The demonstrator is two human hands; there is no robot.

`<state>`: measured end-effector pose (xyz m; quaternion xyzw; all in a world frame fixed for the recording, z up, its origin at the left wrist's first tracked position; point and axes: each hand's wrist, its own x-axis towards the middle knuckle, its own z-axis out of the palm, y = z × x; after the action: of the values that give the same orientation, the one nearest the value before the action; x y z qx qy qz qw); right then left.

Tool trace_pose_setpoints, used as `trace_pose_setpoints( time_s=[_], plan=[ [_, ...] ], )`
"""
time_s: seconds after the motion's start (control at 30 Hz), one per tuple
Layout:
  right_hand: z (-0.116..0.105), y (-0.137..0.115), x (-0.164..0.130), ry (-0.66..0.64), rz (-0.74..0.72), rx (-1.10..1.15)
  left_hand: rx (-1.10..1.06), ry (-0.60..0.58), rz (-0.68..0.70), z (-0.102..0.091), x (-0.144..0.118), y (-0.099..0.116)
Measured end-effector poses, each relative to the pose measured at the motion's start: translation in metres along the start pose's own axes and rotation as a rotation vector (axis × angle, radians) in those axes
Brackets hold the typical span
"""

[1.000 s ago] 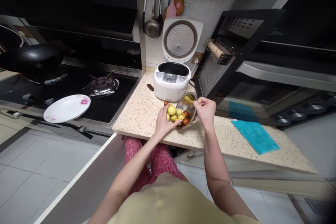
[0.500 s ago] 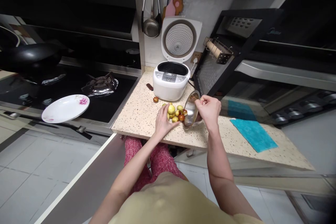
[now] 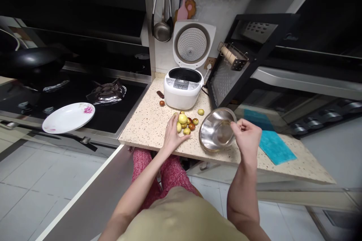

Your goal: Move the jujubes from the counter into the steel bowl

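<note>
At the far left of the frame a white plate (image 3: pixel 68 117) with a pink flower sits on the edge of the black hob (image 3: pixel 93 101), apart from the work. Right of it begins the speckled surface (image 3: pixel 149 120).

Left hand (image 3: pixel 171 134): lies flat on the surface in the lower centre of the frame, fingers spread and closed on nothing, its fingertips against the left side of the pile of fruit (image 3: pixel 185 123). The pile, small yellow-green and red-brown pieces, lies loose on the surface just in front of the white rice cooker (image 3: pixel 183 92), whose lid stands open. Two pieces lie away from the pile: a brown stray fruit (image 3: pixel 162 103) left of the cooker and a green stray fruit (image 3: pixel 200 112) to the right.

Right hand (image 3: pixel 247 138): right of centre, fingers pinched shut on the rim of the steel bowl (image 3: pixel 217 134). The bowl is tilted towards the camera, looks empty, and its lower edge is at or just above the surface; contact cannot be confirmed. A blue cloth (image 3: pixel 275 146) lies further right.

Assessment: the fruit is out of the bowl and corralled by the left hand. The next move calls for setting the bowl level, clear of the pile, and collecting the two strays.
</note>
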<state>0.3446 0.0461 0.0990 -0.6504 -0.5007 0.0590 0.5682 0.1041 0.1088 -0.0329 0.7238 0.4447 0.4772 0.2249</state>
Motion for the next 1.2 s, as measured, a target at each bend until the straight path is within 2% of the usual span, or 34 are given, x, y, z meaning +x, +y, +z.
trace_pose_setpoints(
  time_s=[0.13, 0.27, 0.37, 0.47, 0.57, 0.63, 0.7, 0.73, 0.8, 0.87, 0.97, 1.03, 1.1, 1.2],
  plan=[
    [-0.025, 0.023, -0.027, -0.038, 0.114, 0.131, -0.032, 0.068, -0.005, -0.012, -0.022, 0.007],
    [-0.029, 0.034, -0.053, -0.103, 0.236, 0.269, -0.119, 0.122, -0.062, -0.021, -0.057, 0.024],
    [-0.015, 0.036, -0.066, -0.175, 0.327, 0.387, -0.268, 0.084, -0.176, -0.024, -0.081, 0.038],
    [0.008, 0.035, -0.078, -0.294, 0.452, 0.515, -0.389, 0.078, -0.303, -0.029, -0.094, 0.047],
    [0.031, 0.032, -0.087, -0.437, 0.523, 0.603, -0.423, 0.147, -0.396, -0.044, -0.096, 0.047],
    [0.046, 0.031, -0.085, -0.562, 0.454, 0.591, -0.437, 0.242, -0.453, -0.06, -0.094, 0.045],
    [0.061, 0.032, -0.069, -0.693, 0.278, 0.498, -0.439, 0.345, -0.496, -0.079, -0.091, 0.042],
    [0.069, 0.033, -0.057, -0.709, 0.175, 0.414, -0.432, 0.388, -0.494, -0.089, -0.089, 0.04],
    [0.089, 0.037, -0.024, -0.571, -0.013, 0.096, -0.403, 0.445, -0.473, -0.107, -0.086, 0.035],
    [0.112, 0.04, 0.014, -0.489, -0.218, -0.434, -0.401, 0.513, -0.475, -0.12, -0.084, 0.03],
    [0.147, 0.044, 0.064, -0.499, -0.274, -0.625, -0.433, 0.613, -0.509, -0.131, -0.083, 0.024],
    [0.167, 0.045, 0.087, -0.541, -0.289, -0.725, -0.474, 0.663, -0.523, -0.132, -0.082, 0.022],
    [0.18, 0.048, 0.102, -0.589, -0.295, -0.827, -0.527, 0.701, -0.529, -0.13, -0.08, 0.021],
    [0.189, 0.053, 0.114, -0.664, -0.309, -0.956, -0.589, 0.741, -0.53, -0.126, -0.078, 0.023]
  ],
)
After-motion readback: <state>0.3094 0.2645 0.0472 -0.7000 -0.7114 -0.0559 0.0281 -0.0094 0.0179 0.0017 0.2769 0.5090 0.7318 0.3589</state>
